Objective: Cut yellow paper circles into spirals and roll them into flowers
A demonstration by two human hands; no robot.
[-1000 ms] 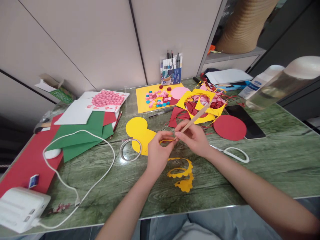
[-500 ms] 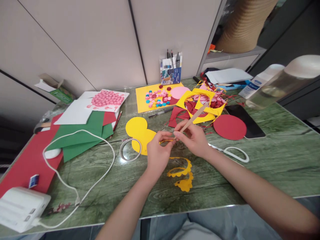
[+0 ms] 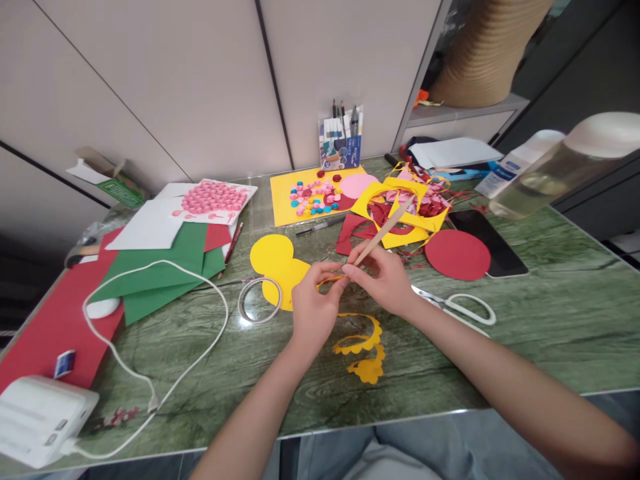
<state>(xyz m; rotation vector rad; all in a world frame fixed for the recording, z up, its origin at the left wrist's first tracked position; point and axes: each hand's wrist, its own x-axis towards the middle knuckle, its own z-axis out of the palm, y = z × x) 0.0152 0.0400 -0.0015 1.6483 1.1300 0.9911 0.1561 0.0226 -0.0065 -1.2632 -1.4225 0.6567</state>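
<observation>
Close together over the middle of the table, both my hands have their fingertips pinched. My left hand (image 3: 317, 303) grips the upper end of a yellow scalloped paper spiral (image 3: 367, 370), whose coils hang below the hands. A flat tan stick (image 3: 387, 227) rises from between the fingers of my right hand (image 3: 385, 280), slanting up to the right. Its lower end meets the paper at the fingertips, where the exact contact is hidden. White-handled scissors (image 3: 470, 308) lie beside my right wrist. Yellow paper circles (image 3: 273, 255) and a roll of tape (image 3: 243, 300) are left of my left hand.
Yellow and red paper scraps (image 3: 415, 230), a red paper circle (image 3: 457, 255) and a phone (image 3: 500, 250) lie at right. Colourful pieces cover a yellow sheet (image 3: 280, 207). A white cable (image 3: 227, 313) loops across the left side. A clear bottle (image 3: 530, 190) stands far right.
The view has shifted slightly. My hands keep nearly the same pose, with the tan stick and yellow paper spiral still in them.
</observation>
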